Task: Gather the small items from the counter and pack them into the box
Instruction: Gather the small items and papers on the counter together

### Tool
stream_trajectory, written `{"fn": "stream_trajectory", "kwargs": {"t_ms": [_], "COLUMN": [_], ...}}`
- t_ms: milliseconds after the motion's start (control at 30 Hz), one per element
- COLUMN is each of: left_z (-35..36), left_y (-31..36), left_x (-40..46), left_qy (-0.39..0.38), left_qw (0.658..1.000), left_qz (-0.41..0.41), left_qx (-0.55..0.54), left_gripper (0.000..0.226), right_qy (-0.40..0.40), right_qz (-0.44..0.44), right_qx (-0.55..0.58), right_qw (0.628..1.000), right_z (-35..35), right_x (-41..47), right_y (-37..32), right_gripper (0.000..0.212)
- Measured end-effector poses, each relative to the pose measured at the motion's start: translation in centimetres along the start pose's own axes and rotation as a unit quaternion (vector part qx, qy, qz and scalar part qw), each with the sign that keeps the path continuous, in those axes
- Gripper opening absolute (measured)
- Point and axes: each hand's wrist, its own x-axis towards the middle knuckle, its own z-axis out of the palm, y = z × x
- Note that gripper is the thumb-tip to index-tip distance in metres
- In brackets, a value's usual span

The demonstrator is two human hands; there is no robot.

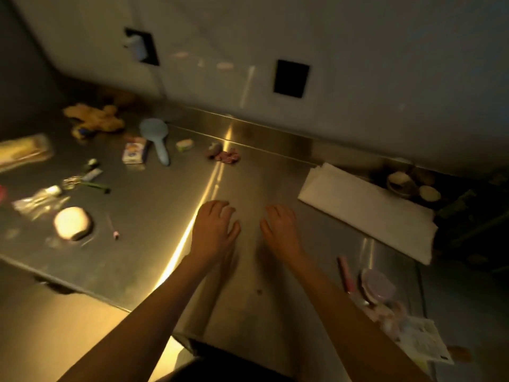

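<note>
Both empty, the left hand (213,227) and right hand (279,230) spread palm-down; hairbrush (155,137) handle points toward the person.

The yellow packet (23,153) is cut off at left; the clear wrapper (38,201) is blurred.

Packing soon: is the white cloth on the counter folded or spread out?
Folded. The white cloth lies as a neat rectangle, layered edges at its far corner.

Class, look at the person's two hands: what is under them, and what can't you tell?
Under the left hand and right hand lies bare steel counter. Neither holds anything. Whether the palms touch the counter cannot be told.
</note>
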Motion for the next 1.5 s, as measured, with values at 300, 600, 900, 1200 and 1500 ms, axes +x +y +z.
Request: {"fn": "stream_trajectory", "kwargs": {"t_ms": [300, 600, 900, 1200, 1500], "left_z": [-2.2, -0.7, 6.7, 11.7, 12.3], "left_y": [-12.4, -20.7, -24.0, -25.0, -24.9], "left_x": [3.0, 13.4, 20.1, 22.1, 21.2], "left_qy": [-0.07, -0.095, -0.199, -0.219, -0.158], "left_qw": [0.991, 0.993, 0.978, 0.97, 0.985], "left_qz": [-0.107, -0.069, -0.061, -0.101, -0.07], "left_qx": [0.042, 0.026, 0.013, 0.01, 0.008], "left_gripper": [0.041, 0.046, 0.061, 0.059, 0.045], "right_qy": [0.003, -0.049, -0.072, -0.172, -0.049], "right_qz": [-0.036, -0.015, 0.063, 0.059, 0.049], "right_qx": [-0.012, -0.036, -0.07, -0.071, -0.085], "right_qw": [0.999, 0.998, 0.993, 0.981, 0.994], "right_z": [5.7, 10.3, 15.3, 18.6, 20.1], "right_x": [9.1, 20.1, 25.1, 27.8, 27.1], "right_y": [-8.5, -9.5, -6.6, -5.1, -4.1], "right_gripper": [0.042, 0.05, 0.049, 0.072, 0.038]}}
